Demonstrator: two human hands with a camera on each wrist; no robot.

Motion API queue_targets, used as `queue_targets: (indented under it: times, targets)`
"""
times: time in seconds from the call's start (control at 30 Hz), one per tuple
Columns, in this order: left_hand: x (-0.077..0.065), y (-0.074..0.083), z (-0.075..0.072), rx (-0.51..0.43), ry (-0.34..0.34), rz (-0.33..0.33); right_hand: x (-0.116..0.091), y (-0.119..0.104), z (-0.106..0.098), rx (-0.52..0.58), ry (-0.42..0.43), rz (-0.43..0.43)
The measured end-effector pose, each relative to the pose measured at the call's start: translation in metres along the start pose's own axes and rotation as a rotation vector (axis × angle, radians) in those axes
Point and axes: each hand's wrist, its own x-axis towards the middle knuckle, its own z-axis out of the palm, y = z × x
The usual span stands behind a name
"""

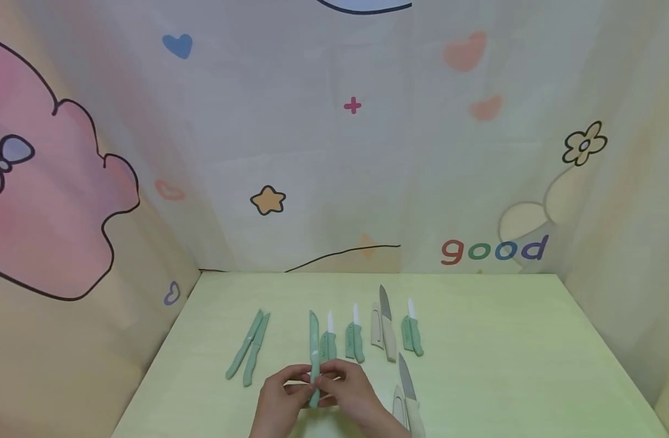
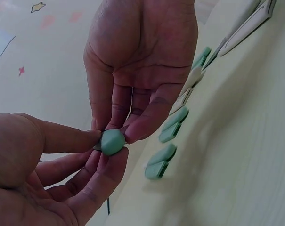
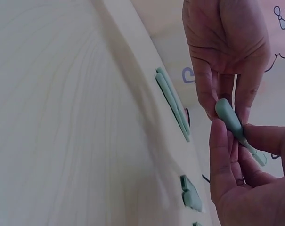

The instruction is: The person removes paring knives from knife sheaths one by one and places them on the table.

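A slim knife with a green handle and a green blade cover [image 1: 314, 334] stands between the two hands, its covered blade pointing away. My left hand [image 1: 280, 395] pinches the handle from the left, thumb and fingers on it. From the right, my right hand [image 1: 352, 387] also pinches the handle with thumb and fingertips. In the left wrist view, the rounded handle end [image 2: 113, 142] shows between both sets of fingers. Seen from the right wrist, the green handle [image 3: 230, 120] lies aslant between the fingertips, with part of the cover beyond.
Left of the hands lie two similar green knives [image 1: 252, 348] side by side. Several small white-bladed knives with green sheaths, such as one paring knife [image 1: 358, 342], lie beyond and right. A beige-handled knife [image 1: 388, 331] and another [image 1: 411, 395] lie beside their beige sheaths.
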Motion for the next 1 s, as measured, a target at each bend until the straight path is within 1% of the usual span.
queue_targets:
  times: [0.23,0.37,0.57,0.8,1.0]
  targets:
    - [-0.001,0.0,0.016,-0.147,-0.095,-0.011,-0.015,-0.004,-0.018,-0.023,0.002,-0.013]
    - [0.002,-0.001,0.023,-0.186,-0.14,-0.012,-0.022,-0.006,-0.026,-0.027,0.006,-0.016]
    - [0.005,-0.001,0.035,-0.204,-0.206,0.011,-0.032,-0.01,-0.041,-0.034,0.019,-0.011]
    - [0.006,0.002,0.046,-0.204,-0.295,0.008,-0.043,-0.008,-0.056,-0.017,0.03,0.009]
    - [0.01,0.003,0.052,-0.204,-0.316,-0.012,-0.051,-0.009,-0.062,-0.024,0.032,0.017]
